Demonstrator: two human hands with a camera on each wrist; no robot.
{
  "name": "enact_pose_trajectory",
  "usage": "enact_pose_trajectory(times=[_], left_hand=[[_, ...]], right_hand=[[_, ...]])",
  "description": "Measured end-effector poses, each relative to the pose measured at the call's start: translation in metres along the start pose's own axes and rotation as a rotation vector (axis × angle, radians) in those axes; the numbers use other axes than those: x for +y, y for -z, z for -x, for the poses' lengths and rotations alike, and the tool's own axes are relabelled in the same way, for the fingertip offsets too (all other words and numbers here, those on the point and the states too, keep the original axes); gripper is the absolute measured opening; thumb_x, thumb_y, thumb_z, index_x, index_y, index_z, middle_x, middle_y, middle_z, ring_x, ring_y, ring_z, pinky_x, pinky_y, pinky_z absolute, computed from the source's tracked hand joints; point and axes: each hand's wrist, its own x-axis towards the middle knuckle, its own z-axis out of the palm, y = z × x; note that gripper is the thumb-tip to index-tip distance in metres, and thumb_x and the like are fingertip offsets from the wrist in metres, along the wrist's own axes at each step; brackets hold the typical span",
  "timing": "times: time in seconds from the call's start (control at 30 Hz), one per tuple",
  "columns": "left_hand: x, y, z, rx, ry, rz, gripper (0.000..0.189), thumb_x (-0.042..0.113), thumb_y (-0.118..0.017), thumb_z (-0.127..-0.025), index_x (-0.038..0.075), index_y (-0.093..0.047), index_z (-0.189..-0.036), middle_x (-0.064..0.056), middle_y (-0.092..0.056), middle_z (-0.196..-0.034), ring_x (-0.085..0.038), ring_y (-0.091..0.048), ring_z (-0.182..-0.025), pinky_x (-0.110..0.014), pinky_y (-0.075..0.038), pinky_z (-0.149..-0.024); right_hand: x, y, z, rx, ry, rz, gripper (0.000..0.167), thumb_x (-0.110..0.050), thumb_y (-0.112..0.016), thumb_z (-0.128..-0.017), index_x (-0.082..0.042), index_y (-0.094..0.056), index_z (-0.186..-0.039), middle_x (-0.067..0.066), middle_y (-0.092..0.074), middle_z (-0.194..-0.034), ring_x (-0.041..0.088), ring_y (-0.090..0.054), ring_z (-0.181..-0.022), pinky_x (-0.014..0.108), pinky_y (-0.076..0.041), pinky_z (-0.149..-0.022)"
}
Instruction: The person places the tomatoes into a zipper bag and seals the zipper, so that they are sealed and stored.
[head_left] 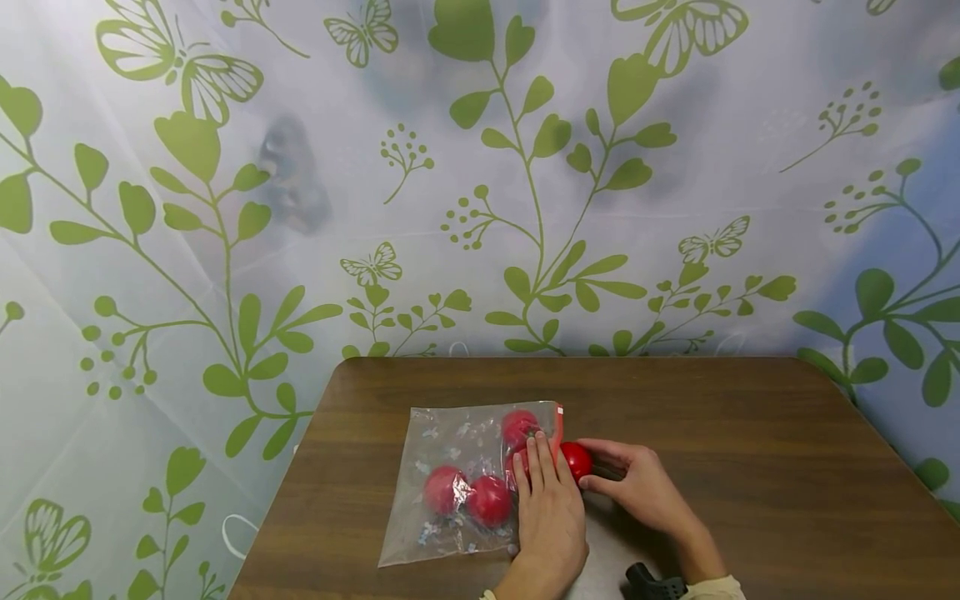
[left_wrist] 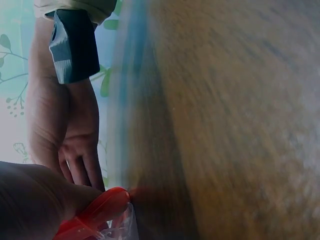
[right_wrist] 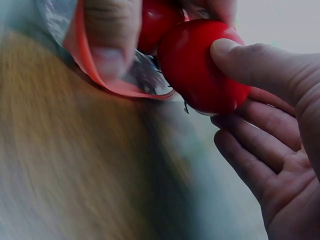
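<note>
A clear zip bag point(head_left: 457, 433) with a red zip strip at its mouth lies on the table, with several red tomatoes point(head_left: 489, 501) inside. My left hand point(head_left: 551, 525) lies over the bag's mouth end, its fingers extended across a bagged tomato. In the right wrist view, the left thumb point(right_wrist: 111, 40) is at the red strip point(right_wrist: 80, 50), holding the bag's edge. My right hand point(head_left: 645, 492) grips another tomato point(right_wrist: 202, 67) between thumb and fingers, right at the mouth. That tomato appears to touch one at the opening point(right_wrist: 157, 25).
The brown wooden table point(head_left: 675, 400) stretches behind and to the right of the hands. A patterned cloth point(head_left: 420, 192) with green leaves and butterflies hangs behind it. A black device point(head_left: 652, 583) sits at the right wrist.
</note>
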Motion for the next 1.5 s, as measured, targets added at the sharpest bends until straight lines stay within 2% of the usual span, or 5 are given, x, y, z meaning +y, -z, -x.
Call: enact_pose_trajectory(times=[0.57, 0.8, 0.93, 1.17, 1.5], left_hand=[[0.0, 0.0, 0.001, 0.026, 0.007, 0.005, 0.11, 0.033, -0.098, -0.075, 0.005, -0.043, -0.166, -0.018, -0.034, -0.178, -0.037, -0.032, -0.166, -0.054, -0.029, -0.134], [0.001, -0.002, 0.003, 0.089, 0.002, -0.027, 0.099, 0.029, -0.091, -0.083, 0.002, -0.043, -0.164, -0.02, -0.038, -0.175, -0.036, -0.037, -0.164, -0.055, -0.033, -0.132], [0.0, -0.003, 0.002, 0.107, 0.002, -0.042, 0.1, 0.032, -0.092, -0.081, 0.002, -0.044, -0.164, -0.02, -0.039, -0.174, -0.036, -0.038, -0.163, -0.055, -0.033, -0.132], [0.002, -0.006, 0.002, 0.123, -0.004, -0.041, 0.101, 0.032, -0.092, -0.08, 0.001, -0.044, -0.163, -0.021, -0.039, -0.174, -0.036, -0.039, -0.163, -0.056, -0.034, -0.131], [0.003, -0.007, 0.001, 0.119, 0.016, -0.04, 0.082, 0.022, -0.081, -0.092, 0.003, -0.046, -0.163, -0.019, -0.04, -0.174, -0.034, -0.039, -0.163, -0.054, -0.033, -0.132]], right_hand=[[-0.003, -0.016, -0.006, -0.001, -0.02, -0.005, 0.054, -0.017, -0.092, -0.09, -0.008, -0.074, -0.139, 0.015, -0.075, -0.139, 0.031, -0.076, -0.125, 0.042, -0.061, -0.104], [-0.006, -0.033, -0.014, 0.006, 0.008, 0.071, 0.053, -0.016, -0.093, -0.087, -0.005, -0.076, -0.136, 0.012, -0.078, -0.134, 0.023, -0.074, -0.123, 0.031, -0.06, -0.103], [-0.009, -0.041, -0.017, 0.035, -0.01, 0.089, 0.054, -0.013, -0.094, -0.082, -0.006, -0.078, -0.133, 0.009, -0.08, -0.131, 0.023, -0.073, -0.124, 0.034, -0.058, -0.107], [-0.008, -0.035, -0.016, 0.003, 0.032, 0.097, 0.053, -0.016, -0.092, -0.088, -0.007, -0.076, -0.137, 0.009, -0.078, -0.134, 0.021, -0.073, -0.124, 0.031, -0.058, -0.107], [-0.01, -0.035, -0.015, -0.008, 0.066, 0.093, 0.05, -0.016, -0.089, -0.091, -0.006, -0.076, -0.137, 0.009, -0.079, -0.131, 0.016, -0.073, -0.121, 0.028, -0.059, -0.102]])
